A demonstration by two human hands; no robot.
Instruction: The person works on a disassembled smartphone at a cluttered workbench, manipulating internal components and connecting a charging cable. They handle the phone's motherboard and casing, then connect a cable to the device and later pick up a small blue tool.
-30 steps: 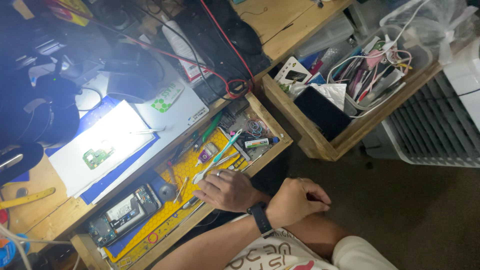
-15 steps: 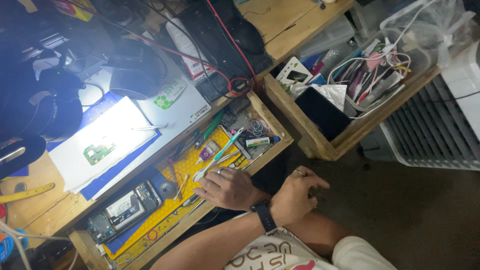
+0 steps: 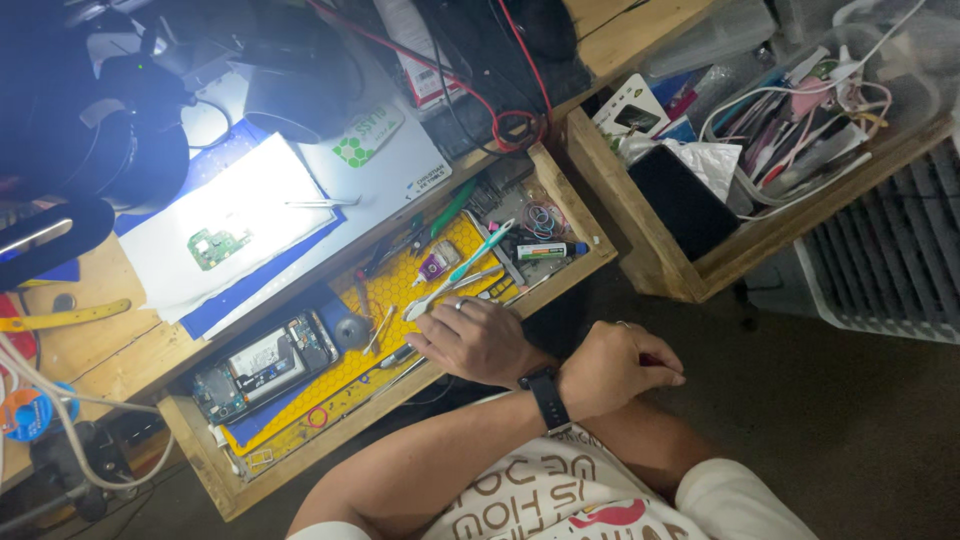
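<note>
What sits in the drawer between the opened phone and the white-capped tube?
Head view: the yellow honeycomb mat with a small purple item and a teal-handled tool, between opened phone and tube.

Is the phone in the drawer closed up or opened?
Opened: the phone lies flat on the yellow mat with its back off, its internal parts exposed.

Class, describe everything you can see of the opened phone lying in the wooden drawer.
The phone lies flat and slantwise at the near left of the drawer, partly on the yellow mat. Its back is off, showing a pale rectangular battery and dark circuit parts inside a dark frame. A round dark disc sits by its upper right corner. Neither hand touches it; the nearer hand rests further right.
</note>
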